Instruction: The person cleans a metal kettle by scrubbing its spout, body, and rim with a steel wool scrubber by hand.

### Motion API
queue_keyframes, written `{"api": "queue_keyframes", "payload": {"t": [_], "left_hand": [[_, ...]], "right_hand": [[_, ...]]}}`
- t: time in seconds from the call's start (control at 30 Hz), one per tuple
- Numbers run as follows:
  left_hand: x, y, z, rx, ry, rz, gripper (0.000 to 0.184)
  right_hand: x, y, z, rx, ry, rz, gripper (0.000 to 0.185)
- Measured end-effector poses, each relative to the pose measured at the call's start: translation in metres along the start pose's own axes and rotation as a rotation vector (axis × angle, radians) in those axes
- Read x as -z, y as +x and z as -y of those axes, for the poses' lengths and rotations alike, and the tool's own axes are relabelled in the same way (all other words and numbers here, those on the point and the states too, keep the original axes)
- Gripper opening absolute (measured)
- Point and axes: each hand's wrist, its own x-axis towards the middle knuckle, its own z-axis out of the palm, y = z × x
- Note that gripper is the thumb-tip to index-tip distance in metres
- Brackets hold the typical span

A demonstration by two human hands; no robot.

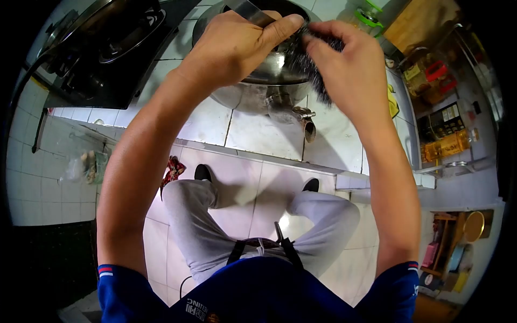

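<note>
My left hand [237, 48] is closed around a flat metal strip [250, 12], its thumb pointing right. My right hand [353, 64] is pinched close to that thumb, fingertips nearly touching it. A dark, glinting, bristly bundle [315, 72] hangs from the right fingers; motion blurs it, and I cannot tell whether it is a brush or a scourer. Under both hands stands a round stainless steel pot [237, 97] with a short outlet pipe [308, 129] at its front. The hands hide much of the pot's upper part.
A black stove [102, 86] with a pan [81, 27] on it is at the left. The pot stands on a white tiled counter [210, 126]. On the right are a green-lidded jar [369, 19], a yellow cloth [393, 102] and a shelf with bottles [447, 145].
</note>
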Motion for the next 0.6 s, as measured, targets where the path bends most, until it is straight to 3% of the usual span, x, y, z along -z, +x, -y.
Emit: {"api": "queue_keyframes", "payload": {"t": [0.03, 0.1, 0.17, 0.23, 0.3, 0.37, 0.47, 0.6], "left_hand": [[-0.001, 0.000, 0.004, -0.004, -0.002, 0.001, 0.041], [-0.001, 0.001, 0.004, 0.050, 0.089, 0.049, 0.047], [-0.008, 0.001, 0.003, 0.064, 0.087, -0.029, 0.047], [-0.010, 0.000, -0.003, 0.148, 0.099, -0.015, 0.047], [-0.008, 0.002, -0.001, 0.130, 0.120, 0.049, 0.046], [-0.023, 0.002, 0.009, 0.055, 0.139, -0.195, 0.053], [-0.023, 0.003, 0.007, 0.025, 0.213, -0.166, 0.049], [-0.028, 0.006, 0.012, -0.033, 0.270, -0.189, 0.046]], "right_hand": [[-0.002, -0.008, 0.000, -0.001, -0.003, -0.004, 0.029], [-0.009, -0.018, -0.006, 0.224, -0.059, -0.089, 0.028], [-0.006, 0.001, -0.009, 0.212, -0.046, -0.098, 0.028], [-0.003, 0.014, -0.010, -0.038, 0.100, -0.024, 0.028], [-0.006, -0.014, -0.008, 0.176, -0.044, -0.060, 0.029], [-0.008, -0.024, -0.009, 0.079, 0.091, -0.059, 0.028], [-0.010, 0.012, -0.016, 0.101, 0.009, -0.092, 0.026], [-0.004, -0.022, -0.010, 0.066, 0.055, -0.060, 0.027]]}}
